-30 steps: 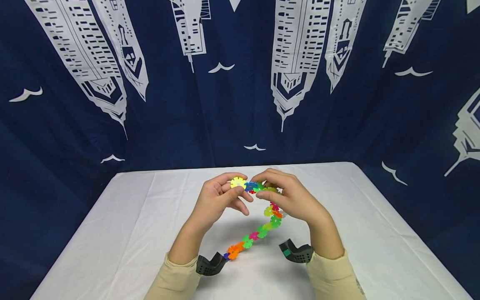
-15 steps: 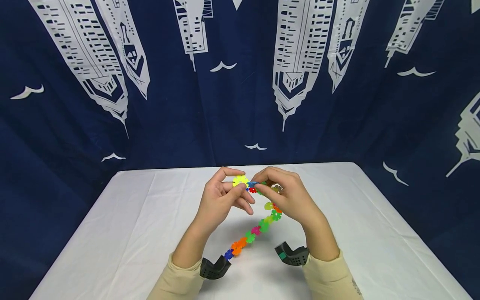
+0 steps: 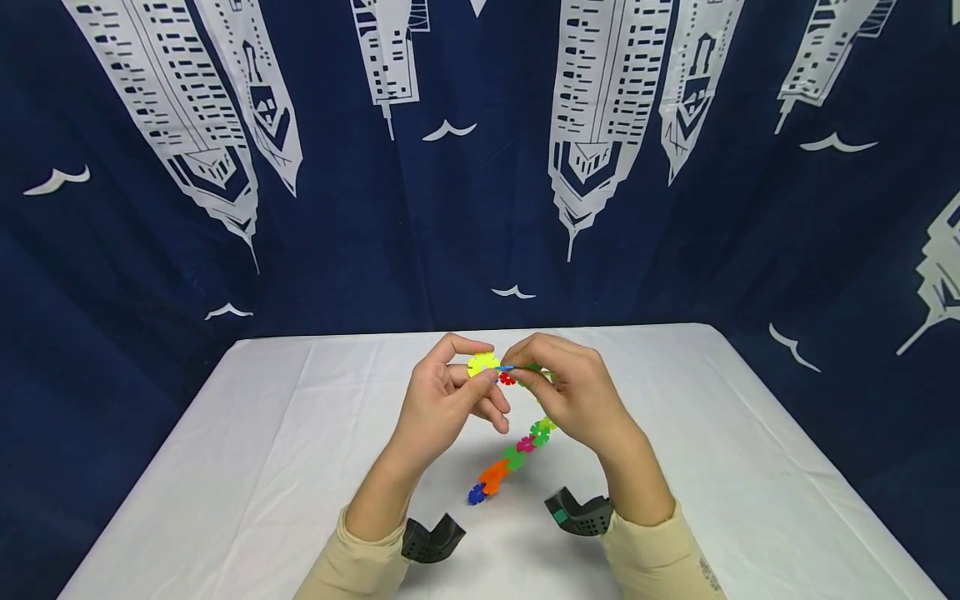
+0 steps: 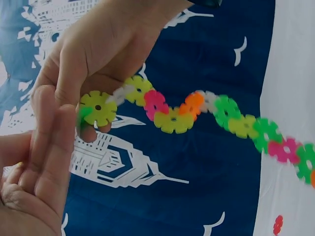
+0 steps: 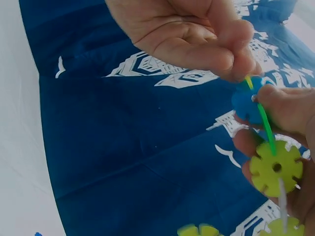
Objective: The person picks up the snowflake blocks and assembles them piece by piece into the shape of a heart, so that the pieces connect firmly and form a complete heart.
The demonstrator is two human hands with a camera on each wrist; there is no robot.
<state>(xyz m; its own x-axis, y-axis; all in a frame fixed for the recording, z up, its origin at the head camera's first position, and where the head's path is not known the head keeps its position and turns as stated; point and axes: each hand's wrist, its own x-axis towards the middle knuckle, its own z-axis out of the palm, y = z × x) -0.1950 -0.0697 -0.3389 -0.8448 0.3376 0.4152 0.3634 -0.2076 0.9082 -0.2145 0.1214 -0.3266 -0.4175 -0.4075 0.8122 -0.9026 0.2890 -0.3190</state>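
My left hand (image 3: pixel 442 404) pinches a yellow snowflake disc (image 3: pixel 482 364) between thumb and index finger, its other fingers loosely curled below. My right hand (image 3: pixel 576 392) pinches a blue snowflake disc (image 5: pixel 246 103), seen nearly edge-on in the head view. The yellow disc's edge meets the blue one in the right wrist view. Behind the blue disc a chain of linked discs runs on: a green disc (image 5: pixel 266 125) edge-on, then a yellow-green disc (image 5: pixel 276 169). The chain (image 4: pixel 174 119) hangs past my right hand, mixing pink, orange, green and clear discs, and ends in a dark blue disc (image 3: pixel 477 494).
A white cloth covers the table (image 3: pixel 315 467). A loose red disc (image 4: pixel 278 225) lies on it, as does a blue piece (image 5: pixel 38 234). A navy curtain (image 3: pixel 420 225) with white buildings and birds hangs behind. Black wrist cameras (image 3: pixel 433 538) sit under both wrists.
The right fingers have turned the blue disc from flat to edge-on and drawn closer to the left hand. The chain's hanging end has swung right and up, away from the left wrist.
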